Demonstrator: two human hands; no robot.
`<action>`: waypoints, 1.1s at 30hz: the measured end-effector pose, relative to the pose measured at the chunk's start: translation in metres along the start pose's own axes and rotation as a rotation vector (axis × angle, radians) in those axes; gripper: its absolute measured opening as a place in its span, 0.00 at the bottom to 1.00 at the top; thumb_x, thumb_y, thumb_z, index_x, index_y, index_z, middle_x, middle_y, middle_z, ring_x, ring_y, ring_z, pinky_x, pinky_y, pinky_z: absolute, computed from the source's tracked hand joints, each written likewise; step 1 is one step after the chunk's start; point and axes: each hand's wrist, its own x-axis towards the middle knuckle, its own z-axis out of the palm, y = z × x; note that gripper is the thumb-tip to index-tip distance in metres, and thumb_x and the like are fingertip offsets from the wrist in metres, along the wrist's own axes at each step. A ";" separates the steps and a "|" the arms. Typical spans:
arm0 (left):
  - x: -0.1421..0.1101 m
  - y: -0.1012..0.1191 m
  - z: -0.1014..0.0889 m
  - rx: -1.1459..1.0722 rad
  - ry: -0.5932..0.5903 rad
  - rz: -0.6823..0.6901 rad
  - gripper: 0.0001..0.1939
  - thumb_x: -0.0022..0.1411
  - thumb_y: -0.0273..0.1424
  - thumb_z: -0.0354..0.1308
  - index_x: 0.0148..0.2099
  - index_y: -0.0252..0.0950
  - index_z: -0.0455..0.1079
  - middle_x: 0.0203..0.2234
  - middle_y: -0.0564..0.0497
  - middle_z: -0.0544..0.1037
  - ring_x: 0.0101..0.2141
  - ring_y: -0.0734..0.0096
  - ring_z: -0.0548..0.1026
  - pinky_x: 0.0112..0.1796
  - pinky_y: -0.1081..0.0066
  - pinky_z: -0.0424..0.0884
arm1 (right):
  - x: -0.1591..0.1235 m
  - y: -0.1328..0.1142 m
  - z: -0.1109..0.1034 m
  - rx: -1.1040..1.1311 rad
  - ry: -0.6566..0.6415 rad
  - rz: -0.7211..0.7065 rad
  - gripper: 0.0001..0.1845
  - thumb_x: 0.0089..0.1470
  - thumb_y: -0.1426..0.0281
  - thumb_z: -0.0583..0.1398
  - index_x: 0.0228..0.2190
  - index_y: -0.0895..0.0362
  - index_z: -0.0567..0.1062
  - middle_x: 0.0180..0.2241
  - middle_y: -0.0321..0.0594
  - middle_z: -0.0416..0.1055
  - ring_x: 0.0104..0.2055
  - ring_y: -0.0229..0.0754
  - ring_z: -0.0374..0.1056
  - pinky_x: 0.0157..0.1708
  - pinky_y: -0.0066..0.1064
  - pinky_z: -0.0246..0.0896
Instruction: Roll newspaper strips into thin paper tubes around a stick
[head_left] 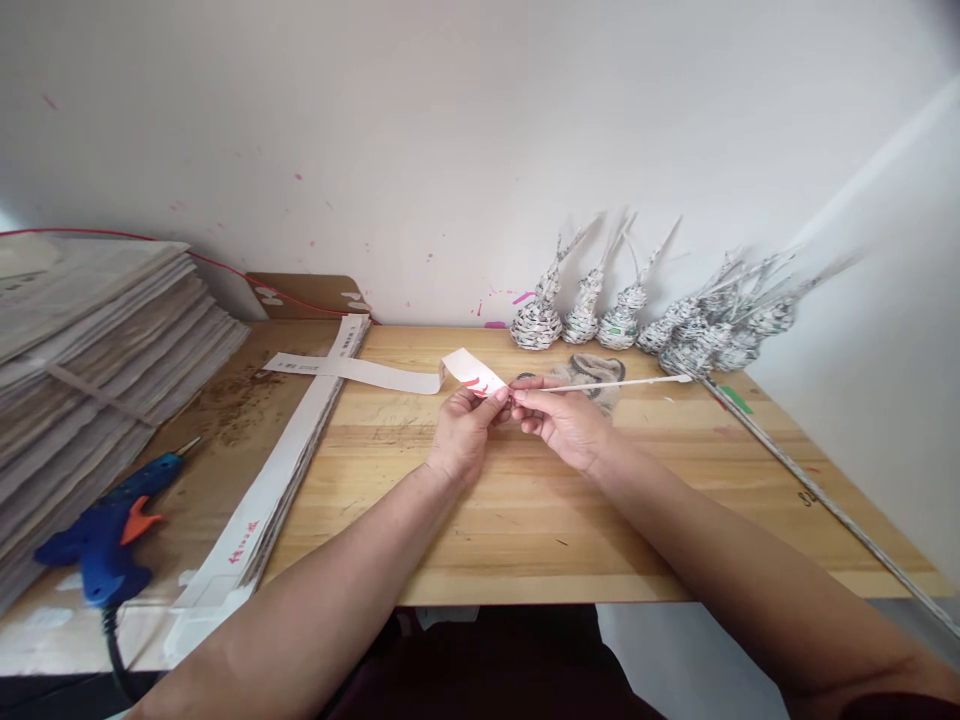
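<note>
My left hand pinches a long paper strip, white with red marks near my fingers, which curls away to the left across the table. Touching it, my right hand has its fingers closed around a thin white rolled-paper stick that points right. The strip and the stick meet between the two hands, at the fingertips. Behind my right hand lies a crumpled grey-beige cloth, partly hidden by the hand and the stick.
A stack of long paper strips lies left of my hands. Further left are a blue glue gun and tied newspaper stacks. Several woven paper gourds stand along the wall. One long paper rod crosses the wooden table's right side.
</note>
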 end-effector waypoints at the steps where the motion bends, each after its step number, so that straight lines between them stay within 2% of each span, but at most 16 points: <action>1: 0.000 0.000 0.000 0.003 0.000 0.004 0.14 0.46 0.33 0.70 0.34 0.32 0.73 0.29 0.49 0.78 0.29 0.75 0.73 0.35 0.73 0.69 | 0.000 0.000 0.000 -0.010 0.003 -0.008 0.10 0.38 0.71 0.70 0.27 0.59 0.78 0.24 0.36 0.74 0.25 0.33 0.68 0.20 0.22 0.60; 13: 0.000 -0.005 0.001 0.093 0.043 0.066 0.13 0.49 0.33 0.68 0.35 0.32 0.71 0.28 0.49 0.78 0.28 0.74 0.74 0.35 0.72 0.69 | -0.001 0.002 0.003 -0.032 0.060 0.026 0.11 0.38 0.69 0.71 0.26 0.58 0.78 0.22 0.37 0.74 0.24 0.34 0.69 0.16 0.20 0.58; 18: 0.003 -0.002 -0.001 0.072 0.083 0.080 0.13 0.47 0.33 0.69 0.33 0.33 0.70 0.25 0.52 0.76 0.27 0.75 0.72 0.32 0.73 0.68 | 0.001 0.003 -0.002 -0.048 0.014 0.052 0.14 0.39 0.67 0.71 0.30 0.58 0.77 0.26 0.38 0.75 0.27 0.36 0.71 0.19 0.22 0.62; 22: 0.005 0.000 -0.003 0.041 0.108 0.065 0.14 0.46 0.31 0.70 0.34 0.33 0.70 0.25 0.53 0.75 0.27 0.76 0.73 0.32 0.74 0.68 | 0.003 0.004 -0.005 -0.055 0.000 -0.001 0.15 0.40 0.67 0.71 0.32 0.58 0.76 0.26 0.38 0.75 0.29 0.36 0.71 0.22 0.22 0.63; 27: 0.004 -0.001 -0.002 0.053 0.107 0.074 0.16 0.45 0.32 0.70 0.34 0.32 0.69 0.24 0.53 0.75 0.26 0.77 0.73 0.33 0.73 0.69 | 0.004 0.004 -0.002 -0.061 0.045 -0.023 0.14 0.38 0.67 0.71 0.28 0.59 0.75 0.23 0.36 0.73 0.27 0.34 0.69 0.21 0.21 0.61; 30: 0.005 -0.003 -0.003 0.058 0.105 0.078 0.16 0.46 0.32 0.69 0.34 0.31 0.68 0.24 0.52 0.75 0.26 0.77 0.72 0.33 0.73 0.70 | 0.005 0.005 -0.002 -0.037 0.048 0.001 0.14 0.38 0.68 0.71 0.28 0.58 0.75 0.24 0.35 0.72 0.27 0.34 0.69 0.21 0.21 0.61; 33: 0.008 -0.003 -0.005 0.046 0.149 0.088 0.17 0.45 0.31 0.69 0.35 0.31 0.68 0.25 0.53 0.75 0.25 0.79 0.72 0.32 0.75 0.69 | 0.002 0.005 -0.002 -0.137 0.006 0.080 0.16 0.43 0.61 0.68 0.30 0.58 0.74 0.26 0.38 0.73 0.25 0.34 0.68 0.18 0.22 0.58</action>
